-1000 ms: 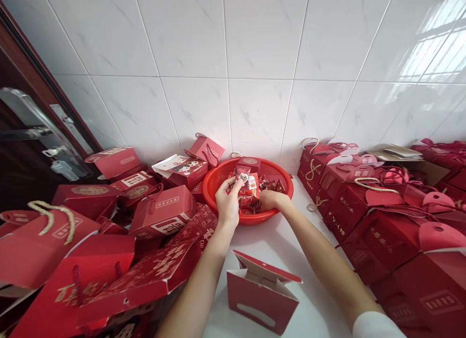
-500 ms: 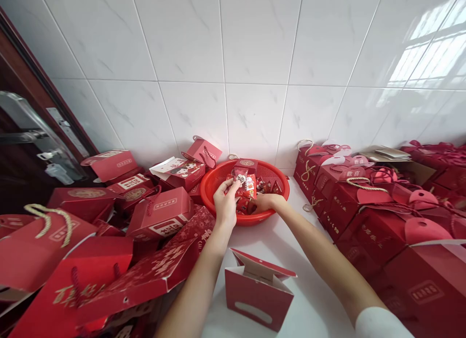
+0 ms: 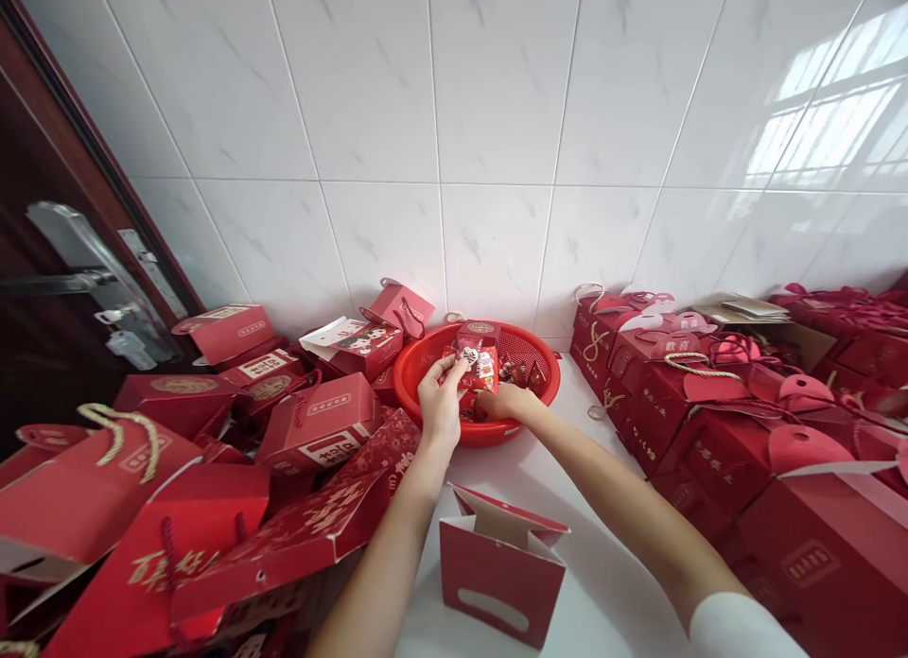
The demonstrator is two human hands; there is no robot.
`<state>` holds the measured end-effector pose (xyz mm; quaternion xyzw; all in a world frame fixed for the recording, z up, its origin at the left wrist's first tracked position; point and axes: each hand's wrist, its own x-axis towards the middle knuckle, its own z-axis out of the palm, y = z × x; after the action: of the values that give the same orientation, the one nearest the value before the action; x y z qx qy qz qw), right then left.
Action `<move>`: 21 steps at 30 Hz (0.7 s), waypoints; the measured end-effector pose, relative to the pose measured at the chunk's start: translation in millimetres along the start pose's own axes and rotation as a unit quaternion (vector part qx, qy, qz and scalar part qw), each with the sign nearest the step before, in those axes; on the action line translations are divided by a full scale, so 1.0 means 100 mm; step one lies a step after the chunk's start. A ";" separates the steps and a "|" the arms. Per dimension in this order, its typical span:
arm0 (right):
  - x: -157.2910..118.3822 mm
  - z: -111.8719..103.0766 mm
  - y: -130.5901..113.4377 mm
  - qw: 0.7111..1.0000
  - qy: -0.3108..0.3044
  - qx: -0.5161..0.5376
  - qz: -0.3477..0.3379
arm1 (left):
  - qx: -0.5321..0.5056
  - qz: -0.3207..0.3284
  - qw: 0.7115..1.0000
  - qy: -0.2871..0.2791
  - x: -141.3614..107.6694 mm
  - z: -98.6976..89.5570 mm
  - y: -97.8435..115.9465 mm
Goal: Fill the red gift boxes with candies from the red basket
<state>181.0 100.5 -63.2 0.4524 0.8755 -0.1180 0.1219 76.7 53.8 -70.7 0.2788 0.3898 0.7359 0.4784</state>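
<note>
A red plastic basket (image 3: 553,365) with a perforated wall stands against the tiled wall. Small wrapped candies (image 3: 523,371) lie inside it. Above the basket, my left hand (image 3: 440,393) is closed on red candy packets (image 3: 485,363), with the thumb on a white heart-shaped print. My right hand (image 3: 502,403) reaches into the basket just under the packets; its fingers are hidden there, so their grip does not show. Nearer to me, between my forearms, an open red gift box (image 3: 500,578) stands upright on the white table (image 3: 596,563), its top flaps apart.
Red gift boxes and bags (image 3: 319,422) are heaped on the left. Rows of red boxes with rope handles (image 3: 681,403) line the right, with flat brown card pieces (image 3: 744,306) behind. A dark door with a metal handle (image 3: 92,251) is at far left.
My right hand has shifted slightly left, deeper under the packets. My left hand still holds the packets over the basket. The whole view has tilted up a little.
</note>
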 end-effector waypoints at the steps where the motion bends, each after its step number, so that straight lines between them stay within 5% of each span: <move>1: 0.00 -0.01 0.02 1.000 -0.004 0.009 -0.012 | -0.002 0.000 1.000 -0.002 -0.01 0.00 0.01; 8: -0.21 -0.10 0.40 0.988 0.054 0.115 -0.089 | -0.026 0.001 1.000 0.005 -0.01 -0.01 0.03; 12: -0.48 -0.13 0.55 0.919 0.182 0.323 -0.136 | -0.036 0.002 0.999 0.009 0.00 0.00 0.03; 17: -1.14 -0.26 0.35 0.810 0.288 0.465 -0.210 | -0.034 0.014 0.999 0.020 -0.03 0.01 0.06; 19: -1.47 -0.33 0.18 0.808 0.267 0.444 -0.279 | -0.029 0.027 0.999 0.010 -0.05 0.03 0.09; 21: -1.75 -0.38 -0.01 0.837 0.238 0.374 -0.320 | -0.027 0.039 0.999 -0.002 -0.09 0.05 0.13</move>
<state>274.9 -21.7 28.6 0.1724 0.8626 -0.3581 -0.3131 77.6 44.0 -57.5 0.2823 0.3578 0.7639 0.4570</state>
